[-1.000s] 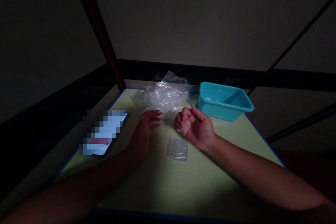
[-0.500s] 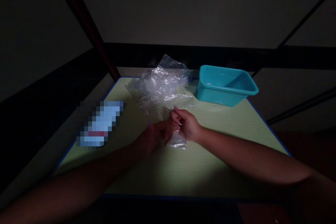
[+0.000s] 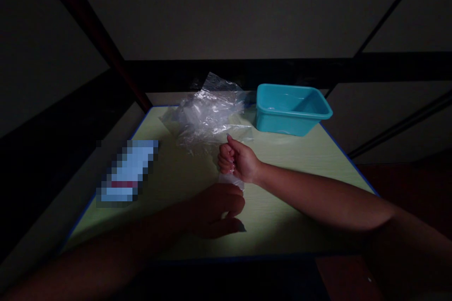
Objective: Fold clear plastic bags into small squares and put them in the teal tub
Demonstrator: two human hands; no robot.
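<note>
My right hand (image 3: 240,160) is curled into a fist around a gathered piece of clear plastic bag (image 3: 231,180), whose lower end sticks out beneath the fingers. Nearer to me, my left hand (image 3: 221,209) is by that lower end, in shadow, with its fingers bent and the thumb apart from them. Nothing shows between the left thumb and fingers. A crumpled pile of clear plastic bags (image 3: 212,115) lies just beyond my right hand on the pale green table (image 3: 282,216).
A turquoise plastic basket (image 3: 293,123) stands at the back right of the table. On the left lies a blurred-out light blue flat object (image 3: 132,169). Dark wall panels rise behind the table's blue edge.
My left hand has come away from my right hand, moving toward me, and its fingers have opened. My right hand stays closed on the plastic. The view has shifted slightly.
</note>
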